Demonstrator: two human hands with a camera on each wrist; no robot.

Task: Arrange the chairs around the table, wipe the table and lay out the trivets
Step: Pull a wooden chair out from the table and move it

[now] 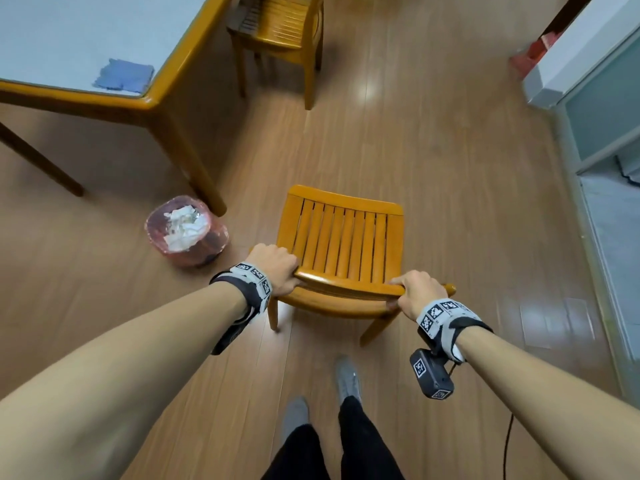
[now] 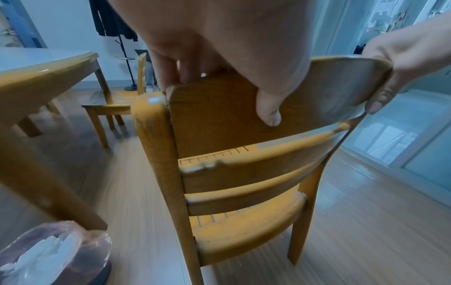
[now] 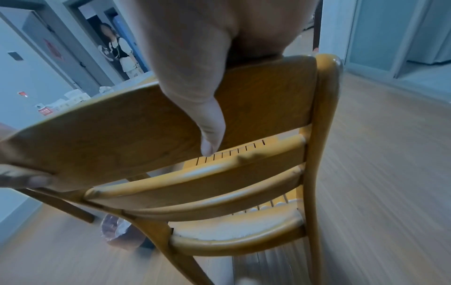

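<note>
A wooden slatted chair (image 1: 341,237) stands in front of me on the floor, right of the table's near corner. My left hand (image 1: 275,268) grips the left end of its top back rail (image 2: 244,108), thumb on the rear face. My right hand (image 1: 419,294) grips the right end of the same rail (image 3: 122,135). The table (image 1: 166,81) has a pale top with a wooden rim and fills the upper left. A blue cloth (image 1: 124,75) lies near its corner. A second chair (image 1: 282,29) stands at the table's far side.
A pink-lined waste bin (image 1: 185,230) full of crumpled paper sits by the table leg (image 1: 194,164), just left of the held chair. A glass door frame (image 1: 588,209) runs along the right. Another person (image 3: 117,48) stands in a far doorway. My feet (image 1: 346,379) are behind the chair.
</note>
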